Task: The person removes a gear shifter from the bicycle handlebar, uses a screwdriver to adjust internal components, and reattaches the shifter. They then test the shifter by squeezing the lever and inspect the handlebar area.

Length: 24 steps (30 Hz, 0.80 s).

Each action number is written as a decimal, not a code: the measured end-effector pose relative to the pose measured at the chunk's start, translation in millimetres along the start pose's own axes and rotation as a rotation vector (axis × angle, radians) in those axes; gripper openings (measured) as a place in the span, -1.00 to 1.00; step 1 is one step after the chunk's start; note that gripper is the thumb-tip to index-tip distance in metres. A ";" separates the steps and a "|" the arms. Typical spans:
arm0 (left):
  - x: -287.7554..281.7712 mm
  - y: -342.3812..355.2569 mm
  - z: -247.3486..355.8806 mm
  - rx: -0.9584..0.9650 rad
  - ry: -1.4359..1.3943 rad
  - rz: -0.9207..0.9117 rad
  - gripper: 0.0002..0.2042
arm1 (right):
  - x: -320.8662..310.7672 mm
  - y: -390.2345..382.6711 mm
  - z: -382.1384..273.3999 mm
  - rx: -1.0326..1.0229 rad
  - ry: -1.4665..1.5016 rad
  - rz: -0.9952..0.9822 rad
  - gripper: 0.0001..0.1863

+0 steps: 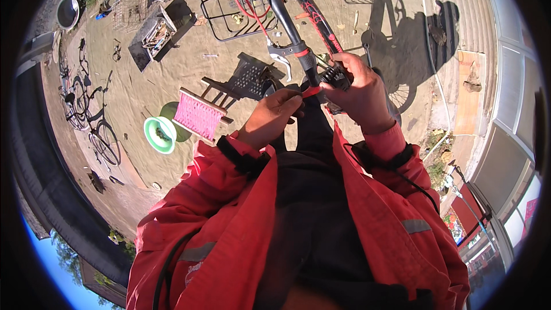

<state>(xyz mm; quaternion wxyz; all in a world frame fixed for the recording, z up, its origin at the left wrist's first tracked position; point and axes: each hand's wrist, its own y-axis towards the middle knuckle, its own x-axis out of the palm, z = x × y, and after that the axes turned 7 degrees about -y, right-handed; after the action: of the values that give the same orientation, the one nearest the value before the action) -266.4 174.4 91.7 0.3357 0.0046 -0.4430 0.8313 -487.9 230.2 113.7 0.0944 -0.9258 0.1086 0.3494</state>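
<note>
Between my two hands a short red strip [311,91] runs just below the end of a black handlebar grip [309,64]. My left hand [272,116] is closed, pinching the strip's left end between thumb and fingers. My right hand [367,90] has its thumb at the strip's right end, its fingers curled beside a black coil spring [334,76]. The grip belongs to a black and red bicycle [313,14], with a silver brake lever [281,60] and red cables [247,6]. What lies under the right fingers is partly hidden.
A wire basket [221,8] sits at the bicycle's front. To my left are a pink woven stool [198,113], a green-rimmed basin [160,135] and an open toolbox [156,35]. More bicycles [94,117] stand far left. A pale hose [430,51] crosses the ground at right.
</note>
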 end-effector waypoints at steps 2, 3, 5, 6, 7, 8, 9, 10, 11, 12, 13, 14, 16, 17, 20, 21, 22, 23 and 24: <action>-5.7 -2.1 -1.3 -0.032 0.036 0.005 -0.63 | -2.5 7.1 5.2 -0.052 -0.062 -0.033 -0.48; -8.2 -3.1 -2.0 -0.029 0.037 -0.002 -0.65 | -3.9 10.2 7.7 -0.110 -0.087 -0.034 -0.48; -11.9 -5.5 -4.2 -0.033 0.043 0.002 -0.69 | -5.8 14.7 11.7 -0.189 -0.149 -0.051 -0.46; -13.6 -6.3 -5.3 -0.037 0.043 0.009 -0.70 | -5.4 16.5 12.9 -0.210 -0.163 -0.047 -0.47; -15.0 -7.2 -6.6 -0.040 0.042 0.016 -0.70 | -5.0 17.8 13.7 -0.232 -0.179 -0.043 -0.47; -16.4 -7.7 -7.8 -0.033 0.037 0.017 -0.70 | -4.6 19.0 14.4 -0.253 -0.176 -0.040 -0.47; -17.8 -7.9 -9.0 -0.038 0.043 0.025 -0.70 | -4.4 20.2 15.1 -0.261 -0.213 -0.043 -0.46; -19.1 -7.8 -10.1 -0.034 0.045 0.028 -0.70 | -4.4 21.1 15.6 -0.268 -0.232 -0.046 -0.46; -20.6 -7.7 -11.1 -0.027 0.049 0.033 -0.70 | -4.0 22.2 16.0 -0.275 -0.251 -0.049 -0.46; -21.7 -7.3 -12.1 -0.034 0.046 0.035 -0.70 | -3.0 23.5 16.3 -0.289 -0.266 -0.049 -0.45; -22.9 -6.8 -13.1 -0.040 0.044 0.040 -0.69 | -2.0 24.9 16.7 -0.303 -0.281 -0.050 -0.45; -23.9 -6.3 -14.1 -0.047 0.044 0.045 -0.69 | -1.3 26.4 17.0 -0.310 -0.292 -0.051 -0.45; -25.7 -5.7 -16.0 -0.052 0.037 0.046 -0.68 | 0.1 28.9 17.6 -0.294 -0.328 -0.075 -0.45; -26.4 -5.3 -16.6 -0.051 0.036 0.046 -0.68 | 0.6 30.4 17.8 -0.283 -0.344 -0.087 -0.46; -27.4 -5.8 -18.4 -0.051 0.052 0.051 -0.67 | 1.2 33.3 18.3 -0.309 -0.368 -0.099 -0.47; -27.6 -6.0 -18.6 -0.047 0.043 0.057 -0.67 | 1.5 34.4 18.4 -0.316 -0.369 -0.100 -0.48; -27.7 -6.4 -18.8 -0.044 0.035 0.062 -0.67 | 1.9 35.0 18.5 -0.322 -0.370 -0.103 -0.48; -27.7 -6.7 -18.8 -0.040 0.026 0.067 -0.66 | 2.3 35.6 18.6 -0.328 -0.371 -0.105 -0.48; -27.8 -6.9 -18.5 -0.039 0.024 0.067 -0.66 | 2.9 36.2 18.6 -0.338 -0.376 -0.103 -0.49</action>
<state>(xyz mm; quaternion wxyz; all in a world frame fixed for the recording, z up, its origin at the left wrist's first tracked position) -235.5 175.3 77.0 0.3131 -0.0269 -0.4549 0.8333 -507.1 199.7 94.4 -0.0255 -0.8515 -0.0180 0.5234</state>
